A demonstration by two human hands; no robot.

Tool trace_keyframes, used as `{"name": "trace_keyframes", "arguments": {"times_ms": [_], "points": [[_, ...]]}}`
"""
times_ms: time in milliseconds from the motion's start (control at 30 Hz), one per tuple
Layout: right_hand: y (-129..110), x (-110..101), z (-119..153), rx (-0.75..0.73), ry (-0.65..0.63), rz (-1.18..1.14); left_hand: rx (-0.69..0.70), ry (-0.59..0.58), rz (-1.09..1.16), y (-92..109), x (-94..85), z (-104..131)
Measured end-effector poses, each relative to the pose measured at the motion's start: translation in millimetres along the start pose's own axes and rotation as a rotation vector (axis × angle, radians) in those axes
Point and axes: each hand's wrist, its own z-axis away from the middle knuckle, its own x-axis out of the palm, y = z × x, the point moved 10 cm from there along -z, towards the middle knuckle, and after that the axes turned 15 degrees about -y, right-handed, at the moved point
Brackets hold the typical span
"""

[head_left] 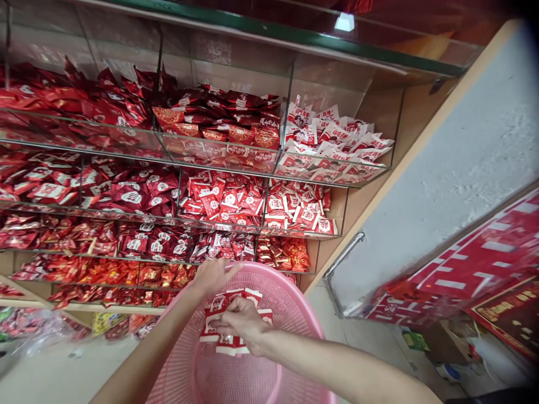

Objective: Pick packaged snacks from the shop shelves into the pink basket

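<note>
My left hand (213,276) grips the far rim of a pink mesh plastic basket (295,303), fingers over the edge and thumb pointing right. Inside the basket, my right hand (243,324) is closed, its fingers curled together against several red-and-white candy packets (227,343). The packets spread out around and beneath the fingers, and the hand covers part of them. Just beyond the basket's rim are the lower shelf bins of wrapped candies (223,242).
A tiered shelf with clear dividers (290,106) holds red packets, with white-and-red packets (337,140) at its upper right. A grey wall (446,163) stands to the right, near red printed boards (484,247). Bagged goods (107,324) lie below the shelf at left.
</note>
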Motion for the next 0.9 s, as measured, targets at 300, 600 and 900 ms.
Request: {"name": "trace_keyframes", "arguments": {"times_ms": [300, 600, 900], "points": [[26, 0, -1, 0.180, -0.082, 0.200, -0.011, -0.008, 0.029, -6, 2.5, 3], [22, -14, -1, 0.191, -0.021, 0.504, -0.011, -0.012, 0.010, -3, -1.1, 6], [-24, 46, 17, -0.224, -0.124, 1.898, -0.005, 0.005, 0.039, -2, -3.8, 6]]}}
